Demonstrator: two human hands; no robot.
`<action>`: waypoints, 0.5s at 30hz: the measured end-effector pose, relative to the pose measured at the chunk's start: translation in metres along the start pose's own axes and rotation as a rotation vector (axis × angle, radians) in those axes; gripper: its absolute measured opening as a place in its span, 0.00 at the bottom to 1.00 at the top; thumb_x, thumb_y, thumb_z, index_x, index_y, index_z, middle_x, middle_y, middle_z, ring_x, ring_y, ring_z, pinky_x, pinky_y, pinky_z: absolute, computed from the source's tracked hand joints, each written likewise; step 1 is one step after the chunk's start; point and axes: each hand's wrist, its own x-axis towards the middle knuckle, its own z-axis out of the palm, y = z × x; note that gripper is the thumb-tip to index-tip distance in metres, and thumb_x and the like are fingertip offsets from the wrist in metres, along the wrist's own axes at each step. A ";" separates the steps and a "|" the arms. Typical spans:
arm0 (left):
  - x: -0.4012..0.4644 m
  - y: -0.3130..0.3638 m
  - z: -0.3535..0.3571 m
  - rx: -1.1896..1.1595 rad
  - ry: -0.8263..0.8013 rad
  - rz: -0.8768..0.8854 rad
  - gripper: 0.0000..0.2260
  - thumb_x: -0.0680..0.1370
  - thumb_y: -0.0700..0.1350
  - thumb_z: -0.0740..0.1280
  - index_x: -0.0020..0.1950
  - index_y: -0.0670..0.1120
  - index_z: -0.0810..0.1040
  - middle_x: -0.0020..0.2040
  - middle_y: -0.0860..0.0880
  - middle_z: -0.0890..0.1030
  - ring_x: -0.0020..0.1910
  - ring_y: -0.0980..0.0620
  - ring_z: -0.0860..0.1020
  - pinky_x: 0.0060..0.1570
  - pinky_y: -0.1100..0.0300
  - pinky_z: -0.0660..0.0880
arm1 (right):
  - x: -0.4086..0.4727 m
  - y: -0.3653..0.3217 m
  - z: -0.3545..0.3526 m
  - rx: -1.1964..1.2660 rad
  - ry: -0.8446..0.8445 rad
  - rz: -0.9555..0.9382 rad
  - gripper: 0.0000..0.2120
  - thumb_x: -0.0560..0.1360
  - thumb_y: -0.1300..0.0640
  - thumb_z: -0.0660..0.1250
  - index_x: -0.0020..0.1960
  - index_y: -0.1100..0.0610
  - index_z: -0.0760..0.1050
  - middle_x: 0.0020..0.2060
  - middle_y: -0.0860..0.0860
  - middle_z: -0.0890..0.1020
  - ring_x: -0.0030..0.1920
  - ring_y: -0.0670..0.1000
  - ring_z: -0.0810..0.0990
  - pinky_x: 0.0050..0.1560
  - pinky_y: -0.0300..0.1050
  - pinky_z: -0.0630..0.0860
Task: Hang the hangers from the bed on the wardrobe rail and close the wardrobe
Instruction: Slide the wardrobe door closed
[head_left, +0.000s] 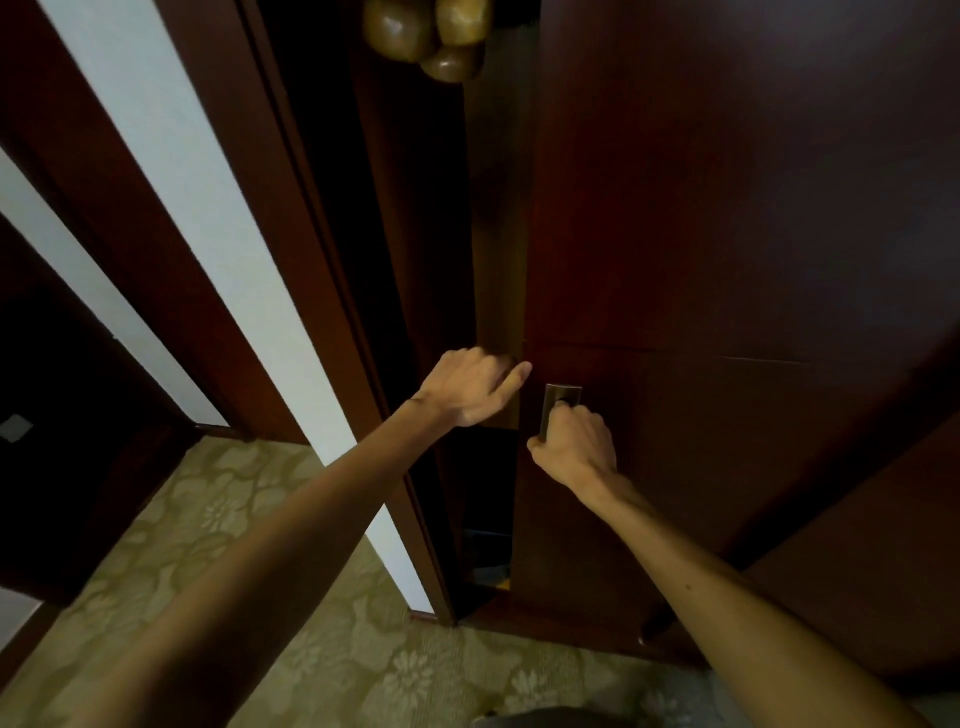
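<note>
A dark red-brown wardrobe door (727, 218) fills the right of the view. It stands slightly ajar, leaving a narrow dark gap (488, 499) at its left edge. My right hand (574, 441) is closed around the metal door handle (558, 400). My left hand (472, 387) curls its fingers around the door's left edge just above the handle. At the top of the gap, rounded wooden hanger ends (431, 36) show inside the wardrobe. The rail itself is hidden.
The wardrobe's left frame (332, 260) runs diagonally beside a white wall strip (208, 208). Another dark wooden door (67, 415) stands at far left. Patterned olive carpet (291, 623) covers the floor below.
</note>
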 end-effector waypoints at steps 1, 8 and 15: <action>-0.004 -0.004 -0.002 -0.023 0.000 -0.011 0.26 0.85 0.60 0.46 0.45 0.47 0.77 0.35 0.50 0.78 0.33 0.52 0.78 0.32 0.61 0.65 | 0.001 -0.005 0.003 -0.003 0.002 -0.007 0.16 0.77 0.49 0.72 0.59 0.59 0.78 0.53 0.55 0.84 0.54 0.57 0.84 0.50 0.49 0.81; -0.027 -0.026 -0.017 -0.174 0.005 -0.092 0.20 0.86 0.55 0.51 0.36 0.54 0.66 0.32 0.50 0.75 0.29 0.53 0.75 0.30 0.64 0.62 | 0.003 -0.040 0.017 -0.073 -0.008 -0.067 0.18 0.77 0.49 0.70 0.61 0.60 0.75 0.55 0.57 0.83 0.57 0.59 0.83 0.51 0.50 0.79; -0.040 -0.016 -0.023 -0.050 0.044 -0.336 0.24 0.86 0.51 0.52 0.31 0.48 0.69 0.31 0.52 0.71 0.29 0.51 0.73 0.32 0.60 0.66 | 0.009 -0.062 0.026 -0.061 -0.116 -0.074 0.18 0.79 0.52 0.70 0.63 0.62 0.74 0.59 0.58 0.81 0.60 0.59 0.80 0.57 0.51 0.79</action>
